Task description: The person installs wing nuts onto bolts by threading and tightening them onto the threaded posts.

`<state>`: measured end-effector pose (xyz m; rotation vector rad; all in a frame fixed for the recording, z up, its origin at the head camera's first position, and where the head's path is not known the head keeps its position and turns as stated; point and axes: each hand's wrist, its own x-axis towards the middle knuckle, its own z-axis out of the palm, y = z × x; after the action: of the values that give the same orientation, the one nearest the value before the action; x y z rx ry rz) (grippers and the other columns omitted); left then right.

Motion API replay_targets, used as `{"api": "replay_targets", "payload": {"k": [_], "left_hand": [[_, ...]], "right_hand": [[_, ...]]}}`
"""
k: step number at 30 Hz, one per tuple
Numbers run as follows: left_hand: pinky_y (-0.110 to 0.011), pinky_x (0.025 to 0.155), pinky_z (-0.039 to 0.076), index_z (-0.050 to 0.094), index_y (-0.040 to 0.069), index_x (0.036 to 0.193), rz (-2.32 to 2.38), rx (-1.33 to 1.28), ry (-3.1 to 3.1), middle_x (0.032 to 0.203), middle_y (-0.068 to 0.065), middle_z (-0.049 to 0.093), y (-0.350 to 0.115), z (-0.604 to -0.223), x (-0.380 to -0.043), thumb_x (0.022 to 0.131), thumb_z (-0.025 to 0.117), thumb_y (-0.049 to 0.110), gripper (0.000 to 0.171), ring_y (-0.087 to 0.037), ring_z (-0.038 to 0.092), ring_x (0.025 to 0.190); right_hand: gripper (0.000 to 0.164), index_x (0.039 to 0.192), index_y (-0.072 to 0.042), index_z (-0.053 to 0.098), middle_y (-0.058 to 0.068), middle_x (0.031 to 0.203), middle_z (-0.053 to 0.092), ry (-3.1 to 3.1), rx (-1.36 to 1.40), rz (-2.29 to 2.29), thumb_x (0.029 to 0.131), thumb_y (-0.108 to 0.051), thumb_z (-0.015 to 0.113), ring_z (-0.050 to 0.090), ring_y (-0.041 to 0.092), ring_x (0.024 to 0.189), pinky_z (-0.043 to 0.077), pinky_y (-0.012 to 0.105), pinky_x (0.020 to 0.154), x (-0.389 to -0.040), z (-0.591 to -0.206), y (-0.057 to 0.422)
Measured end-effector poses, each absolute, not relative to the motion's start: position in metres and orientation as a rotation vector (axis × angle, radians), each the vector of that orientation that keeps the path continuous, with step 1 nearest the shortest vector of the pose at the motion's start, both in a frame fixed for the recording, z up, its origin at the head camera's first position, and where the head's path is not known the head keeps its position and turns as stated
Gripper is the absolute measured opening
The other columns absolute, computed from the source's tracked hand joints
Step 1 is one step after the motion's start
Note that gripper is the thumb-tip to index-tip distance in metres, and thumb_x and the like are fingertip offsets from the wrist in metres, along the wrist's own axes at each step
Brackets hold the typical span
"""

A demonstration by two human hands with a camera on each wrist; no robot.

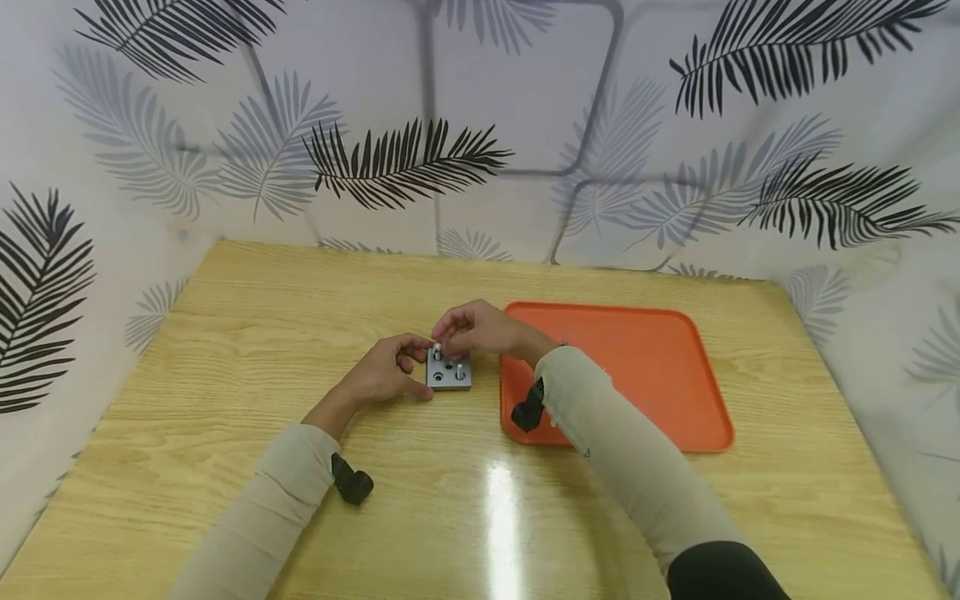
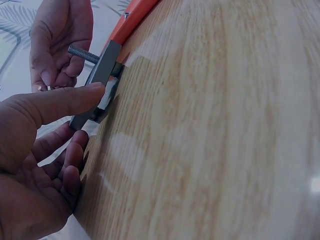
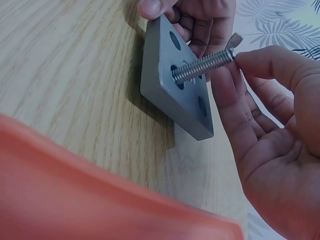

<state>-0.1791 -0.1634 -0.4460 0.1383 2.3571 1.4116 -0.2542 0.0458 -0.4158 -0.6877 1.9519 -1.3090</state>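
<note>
A grey square metal plate (image 1: pixel 450 382) with round holes stands just above the wooden table, with dark bolt heads (image 2: pixel 117 69) beneath it. My left hand (image 1: pixel 386 369) grips its left side, thumb (image 2: pixel 75 102) along the near edge and fingers at the far edge. One threaded bolt (image 3: pixel 202 67) rises bare from the plate. A second bolt (image 1: pixel 437 353) stands at the far left corner, with a silver wing nut (image 3: pixel 235 41) at its top. My right hand (image 1: pixel 480 327) pinches the wing nut between thumb and fingertips, which partly hide it.
To the right on the table (image 1: pixel 405 517) lies an orange tray (image 1: pixel 622 367), its left rim near the plate and under my right forearm. A leaf-patterned cloth (image 1: pixel 510 100) hangs behind the table and along its sides.
</note>
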Motion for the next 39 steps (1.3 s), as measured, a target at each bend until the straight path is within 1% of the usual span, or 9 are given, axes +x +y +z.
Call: {"api": "replay_targets", "payload": {"k": [4,7,10,14,19,22,26,33,39], "left_hand": [[-0.031,0.085,0.039,0.054,0.005,0.136,1.408,0.139,2.363,0.122,-0.010,0.055,-0.1642,-0.4457,-0.1804,0.075,0.086,0.008,0.069,-0.021,0.044,0.097],[-0.031,0.085,0.039,0.054,0.005,0.136,1.400,0.138,2.367,0.122,-0.011,0.055,-0.1644,-0.4448,-0.1809,0.075,0.087,0.009,0.069,-0.021,0.044,0.098],[-0.031,0.085,0.039,0.054,0.003,0.135,1.393,0.142,2.370,0.123,-0.012,0.055,-0.1645,-0.4439,-0.1807,0.075,0.087,0.010,0.069,-0.021,0.044,0.099],[-0.031,0.084,0.038,0.054,0.002,0.135,1.396,0.142,2.369,0.123,-0.012,0.055,-0.1644,-0.4431,-0.1801,0.075,0.086,0.009,0.068,-0.021,0.044,0.098],[-0.031,0.082,0.039,0.054,0.002,0.135,1.406,0.157,2.358,0.121,-0.012,0.055,-0.1641,-0.4427,-0.1791,0.076,0.085,0.008,0.067,-0.021,0.043,0.095],[-0.031,0.082,0.039,0.053,0.001,0.136,1.408,0.162,2.356,0.122,-0.013,0.056,-0.1639,-0.4419,-0.1783,0.077,0.084,0.008,0.067,-0.021,0.044,0.095],[-0.031,0.083,0.039,0.052,0.001,0.138,1.410,0.164,2.356,0.122,-0.013,0.056,-0.1639,-0.4413,-0.1782,0.077,0.084,0.008,0.069,-0.021,0.045,0.096],[-0.030,0.083,0.039,0.052,0.002,0.138,1.411,0.147,2.355,0.123,-0.013,0.056,-0.1625,-0.4420,-0.1778,0.076,0.085,0.007,0.070,-0.021,0.045,0.096],[-0.030,0.082,0.039,0.054,0.003,0.137,1.419,0.150,2.357,0.121,-0.013,0.055,-0.1622,-0.4451,-0.1795,0.076,0.085,0.007,0.069,-0.021,0.044,0.095]], "right_hand": [[0.015,0.108,0.006,0.066,0.001,0.088,0.068,1.932,-0.660,-1.333,0.095,-0.001,0.060,0.065,0.012,0.078,0.056,0.027,0.074,-0.2546,-0.4147,0.0469],[0.014,0.106,0.005,0.066,0.001,0.088,0.068,1.928,-0.652,-1.323,0.095,-0.002,0.059,0.065,0.012,0.077,0.057,0.028,0.075,-0.2559,-0.4141,0.0484],[0.015,0.107,0.004,0.065,0.002,0.089,0.067,1.935,-0.637,-1.318,0.097,-0.003,0.057,0.066,0.013,0.078,0.057,0.029,0.076,-0.2576,-0.4138,0.0498],[0.019,0.113,0.005,0.063,0.002,0.092,0.067,1.932,-0.607,-1.334,0.099,-0.005,0.054,0.066,0.013,0.078,0.057,0.028,0.076,-0.2589,-0.4132,0.0489],[0.024,0.120,0.004,0.063,0.003,0.095,0.067,1.920,-0.615,-1.325,0.100,-0.007,0.055,0.065,0.013,0.079,0.056,0.027,0.076,-0.2589,-0.4114,0.0461],[0.025,0.122,0.003,0.062,0.004,0.096,0.067,1.897,-0.636,-1.299,0.100,-0.007,0.056,0.065,0.014,0.082,0.056,0.028,0.078,-0.2587,-0.4109,0.0455],[0.025,0.122,0.002,0.062,0.004,0.097,0.066,1.877,-0.648,-1.275,0.100,-0.009,0.057,0.064,0.015,0.084,0.056,0.028,0.080,-0.2587,-0.4112,0.0455],[0.027,0.124,0.002,0.063,0.002,0.093,0.064,1.850,-0.653,-1.294,0.100,-0.005,0.054,0.061,0.016,0.083,0.054,0.027,0.078,-0.2575,-0.4127,0.0459],[0.024,0.120,0.003,0.062,0.003,0.092,0.065,1.866,-0.622,-1.313,0.098,-0.005,0.057,0.062,0.015,0.080,0.055,0.027,0.076,-0.2558,-0.4121,0.0467]]}}
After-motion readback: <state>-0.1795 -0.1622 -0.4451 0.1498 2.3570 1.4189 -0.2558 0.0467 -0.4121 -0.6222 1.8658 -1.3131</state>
